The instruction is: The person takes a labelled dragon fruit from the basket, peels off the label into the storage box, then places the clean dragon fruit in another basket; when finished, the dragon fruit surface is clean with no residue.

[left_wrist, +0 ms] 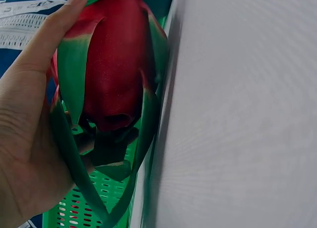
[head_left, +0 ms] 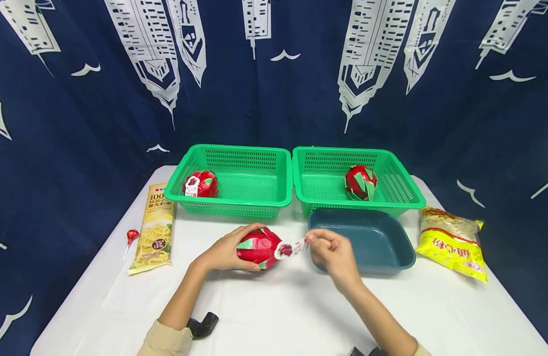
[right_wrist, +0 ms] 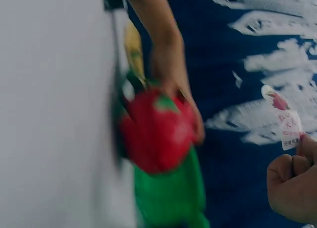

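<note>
A red dragon fruit (head_left: 258, 244) with green-tipped scales is gripped by my left hand (head_left: 227, 251), from its left side. In the left wrist view the thumb lies along the fruit (left_wrist: 116, 64), and its long green scales trail below. Between thumb and fingers, my right hand (head_left: 336, 257) pinches a white label (head_left: 285, 249) printed with a dragon fruit. Its rounded end overlaps the fruit's right side in the head view, while the right wrist view shows the label (right_wrist: 285, 116) apart from the fruit, which is blurred there.
A green basket (head_left: 229, 207) at the back left holds a labelled dragon fruit (head_left: 207, 184); another basket (head_left: 403, 199) holds a second dragon fruit (head_left: 359, 182). A blue tray (head_left: 376, 269) stands right, beside a yellow noodle bag (head_left: 454, 247). Left lie a pasta packet (head_left: 156, 230) and a lollipop (head_left: 132, 235).
</note>
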Available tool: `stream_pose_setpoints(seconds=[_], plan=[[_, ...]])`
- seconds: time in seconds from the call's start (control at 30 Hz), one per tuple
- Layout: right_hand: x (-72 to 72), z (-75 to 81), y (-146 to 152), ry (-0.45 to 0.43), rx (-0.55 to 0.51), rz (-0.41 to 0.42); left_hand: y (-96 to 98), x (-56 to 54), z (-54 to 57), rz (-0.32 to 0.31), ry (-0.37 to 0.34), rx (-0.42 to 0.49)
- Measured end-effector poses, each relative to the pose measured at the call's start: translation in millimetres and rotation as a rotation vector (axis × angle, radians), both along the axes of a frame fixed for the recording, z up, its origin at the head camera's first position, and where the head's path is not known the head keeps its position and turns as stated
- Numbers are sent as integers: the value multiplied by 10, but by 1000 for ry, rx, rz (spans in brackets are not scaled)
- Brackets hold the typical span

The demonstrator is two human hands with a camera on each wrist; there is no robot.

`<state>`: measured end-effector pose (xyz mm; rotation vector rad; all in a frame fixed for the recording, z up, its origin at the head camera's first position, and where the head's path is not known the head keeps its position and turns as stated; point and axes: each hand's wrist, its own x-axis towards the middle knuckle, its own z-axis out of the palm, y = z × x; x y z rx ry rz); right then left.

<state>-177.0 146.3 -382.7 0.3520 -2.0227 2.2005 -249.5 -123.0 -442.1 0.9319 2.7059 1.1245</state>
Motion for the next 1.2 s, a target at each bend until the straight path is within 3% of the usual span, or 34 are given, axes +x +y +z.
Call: stream_pose_setpoints(seconds=[0.1, 0.2, 0.37, 0.53, 0.73, 1.0, 1.2], plan=[[-95, 253, 334, 52, 41, -38, -30, -15, 33, 3, 2, -11], [-228, 418, 710, 38, 145, -6, -53, -28, 56, 11, 8, -12], [-526, 459, 1270, -60, 445, 114, -67, -39, 61, 39, 5, -17], [-873, 233, 1598, -138, 677, 198, -49, -41, 51, 35, 8, -6], [-1139, -134, 1622, -72, 877, 296, -18, -31, 21, 29, 10, -14], [-1209, -454, 1558, 15, 987, 217, 21, 3, -11, 24, -16, -11], [-1182, -547, 1535, 42, 1027, 199, 26, 27, -15, 25, -17, -13]])
